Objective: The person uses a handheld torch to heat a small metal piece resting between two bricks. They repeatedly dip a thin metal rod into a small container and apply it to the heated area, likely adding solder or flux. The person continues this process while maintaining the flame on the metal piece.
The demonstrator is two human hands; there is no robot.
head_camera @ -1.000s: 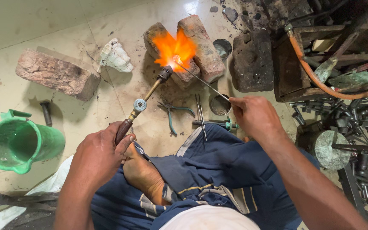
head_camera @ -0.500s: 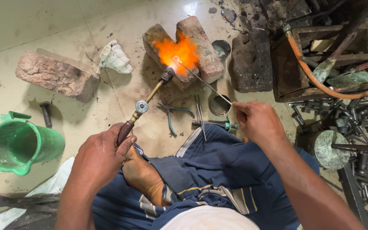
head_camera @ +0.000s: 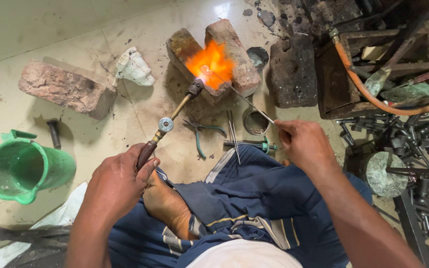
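Head view: my left hand (head_camera: 117, 186) is wrapped tight round the dark wooden handle of the torch (head_camera: 167, 121), fingers closed on it. The torch runs up and away from that hand, past a round silver valve knob, to its nozzle, where an orange flame (head_camera: 209, 62) burns in the gap between two bricks (head_camera: 234, 52) set in a V on the floor (head_camera: 50, 30).

My right hand (head_camera: 304, 146) is closed in a pinch on the near end of a thin metal rod (head_camera: 244, 99); the rod slants up and to the left from the fingers, and its far tip reaches into the flame.

Between my hands, on the floor just past my knee, lie pliers (head_camera: 199, 131) with green grips, tweezers (head_camera: 232, 134) and a green-tipped tool (head_camera: 251, 145). A small round tin (head_camera: 255, 121) sits just left of my right hand, under the rod.

Beyond my left hand lies a loose brick (head_camera: 65, 89), and beside it a white lump (head_camera: 134, 67). To the left of that hand stands a green jug (head_camera: 23, 168).

Beyond my right hand sits a dark block (head_camera: 294, 72), and further right an orange hose (head_camera: 373, 99) curves over a wooden box of scrap.
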